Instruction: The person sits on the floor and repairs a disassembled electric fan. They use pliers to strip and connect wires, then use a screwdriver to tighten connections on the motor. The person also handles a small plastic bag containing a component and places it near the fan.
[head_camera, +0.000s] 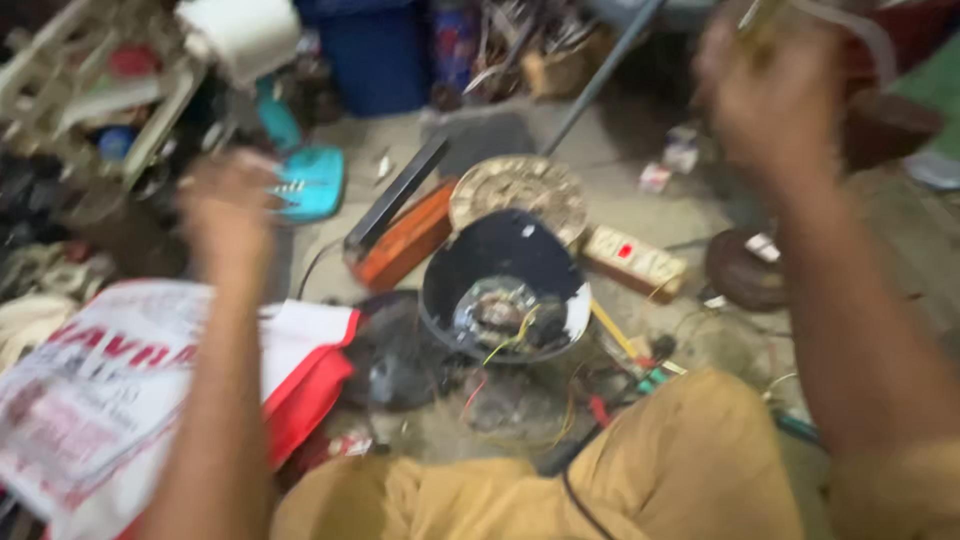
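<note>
While both your hands are raised and smeared by motion, the nearest item below them is the black round housing, lying open on the floor between your arms, its inside showing a metal part and coloured wires.

- Left hand: lifted over the floor clutter, fingers seemingly curled; whether it grips anything, you cannot tell through the blur.
- Right hand: raised at upper right, fingers drawn together around something pale and thin, too blurred to identify.
- Round perforated metal disc: just behind the housing, touching its far edge.
- Orange and black box: left of the disc, tilted.
- White power strip: right of the housing, near it.
- Turquoise plastic piece: just beside your left hand.
- White and red printed bag: under your left forearm.
- Mustard trousers: your lap, at the bottom.
</note>
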